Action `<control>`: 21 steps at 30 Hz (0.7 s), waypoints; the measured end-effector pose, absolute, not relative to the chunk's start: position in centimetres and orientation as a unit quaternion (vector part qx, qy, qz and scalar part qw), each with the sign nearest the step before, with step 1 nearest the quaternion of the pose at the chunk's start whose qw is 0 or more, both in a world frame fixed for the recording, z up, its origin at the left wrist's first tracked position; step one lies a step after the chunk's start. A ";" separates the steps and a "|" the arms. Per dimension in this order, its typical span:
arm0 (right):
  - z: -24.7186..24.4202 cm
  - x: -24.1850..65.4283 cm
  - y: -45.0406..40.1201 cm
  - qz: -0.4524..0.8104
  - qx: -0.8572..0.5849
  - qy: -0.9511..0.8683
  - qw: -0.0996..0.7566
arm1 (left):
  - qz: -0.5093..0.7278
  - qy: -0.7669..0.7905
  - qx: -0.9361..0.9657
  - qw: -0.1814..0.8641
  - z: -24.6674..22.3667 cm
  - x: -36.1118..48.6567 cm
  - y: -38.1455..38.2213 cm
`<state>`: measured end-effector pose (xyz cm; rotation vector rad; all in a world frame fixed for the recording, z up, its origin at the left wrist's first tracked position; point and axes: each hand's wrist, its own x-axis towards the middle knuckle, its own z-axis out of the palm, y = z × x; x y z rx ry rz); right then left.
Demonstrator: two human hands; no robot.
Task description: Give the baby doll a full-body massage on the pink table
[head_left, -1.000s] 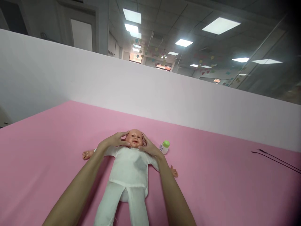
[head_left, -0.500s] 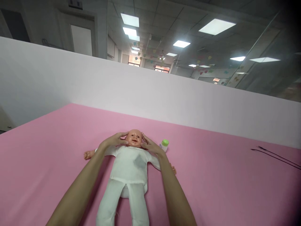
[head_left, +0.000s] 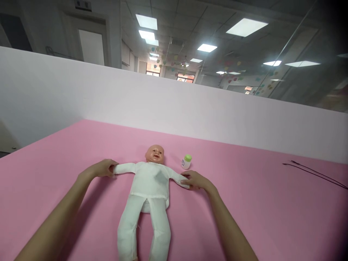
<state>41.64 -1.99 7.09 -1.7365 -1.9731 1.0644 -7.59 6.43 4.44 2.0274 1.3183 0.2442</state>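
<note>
Seemingly, the left hand (head_left: pixel 104 168) clasps a sleeve (head_left: pixel 125 168); uneven pulling could twist the doll (head_left: pixel 150 179), face-up on the mat (head_left: pixel 252 203); the jar (head_left: pixel 186 162) could topple if bumped by the right hand (head_left: pixel 196 180), clasping the other sleeve (head_left: pixel 176 177).

The left forearm (head_left: pixel 58 214) and the right forearm (head_left: pixel 231 221) are bare, slim and smooth, narrowing evenly to slender wrists (head_left: pixel 86 176). The left hand (head_left: pixel 103 168) and the right hand (head_left: pixel 196 180) are bare too, with slim fingers (head_left: pixel 111 162).
</note>
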 end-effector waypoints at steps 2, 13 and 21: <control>6.8 42.8 -3.5 0.346 -0.637 -0.666 0.173 | 0.124 0.507 0.788 0.328 3.5 -8.8 6.4; 6.7 43.8 -7.3 0.380 -0.622 -0.596 0.336 | 0.336 0.503 0.691 0.395 3.2 -10.2 5.3; 4.5 40.0 -4.4 0.413 -0.555 -0.339 0.637 | 0.549 0.514 0.496 0.434 2.7 -2.9 3.9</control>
